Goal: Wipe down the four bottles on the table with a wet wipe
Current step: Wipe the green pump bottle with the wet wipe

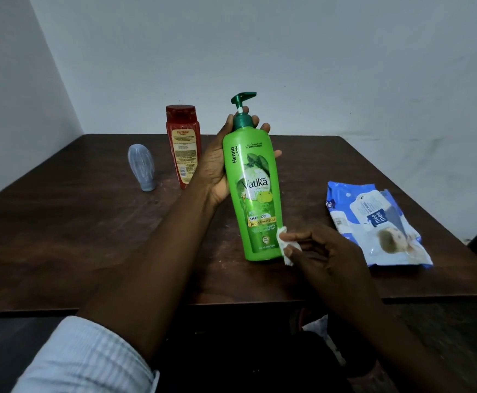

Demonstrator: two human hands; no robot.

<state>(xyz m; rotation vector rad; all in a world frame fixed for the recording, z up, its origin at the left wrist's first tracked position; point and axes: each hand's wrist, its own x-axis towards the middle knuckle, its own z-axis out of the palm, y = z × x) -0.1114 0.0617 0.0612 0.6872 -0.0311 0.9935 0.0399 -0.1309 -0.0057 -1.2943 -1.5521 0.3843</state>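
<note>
Wiping of the green bottle (pixel 255 194) probably under way: held tilted over the table (pixel 61 236) near its front edge, left hand (pixel 217 165) curled round the shoulder, right hand (pixel 325 251) pinching the small wet wipe (pixel 284 245) against the lower side. Next, likely rubbing upward while turning the bottle. Red bottle (pixel 184 148) and grey bottle (pixel 142 168) well apart behind; wipes pack (pixel 373 222) at right, open room between.

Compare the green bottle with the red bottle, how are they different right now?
The green bottle has a pump top; the red bottle has a flat cap. The green bottle is held tilted in the left hand; the red bottle stands on the table behind it. The right hand presses a wipe against the green bottle, not the red bottle. Both carry printed labels.
</note>
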